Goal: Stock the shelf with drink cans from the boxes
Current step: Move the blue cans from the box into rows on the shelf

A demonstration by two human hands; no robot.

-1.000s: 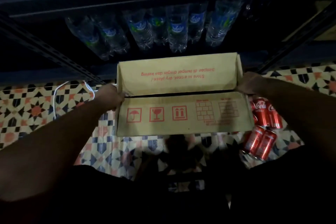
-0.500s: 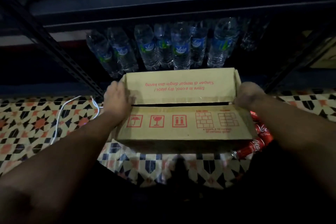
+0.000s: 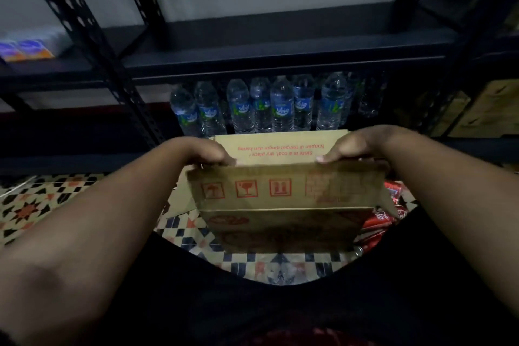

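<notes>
A brown cardboard box with red handling symbols is held above the patterned floor, in front of a dark metal shelf. My left hand grips the top edge of its near flap on the left. My right hand grips the same edge on the right. The far flap stands up with red upside-down print. Red drink cans lie on the floor at the box's right, partly hidden by it and by my right arm.
Several clear water bottles with blue labels stand on the low shelf level right behind the box. Perforated black uprights rise at left and right. Small coloured packs sit on the left shelf. Wooden crates are at right.
The view has tilted up, showing the upper shelf levels. Both hands moved from the box's sides onto the top edge of the near flap, and the box tipped so its front face shows.
</notes>
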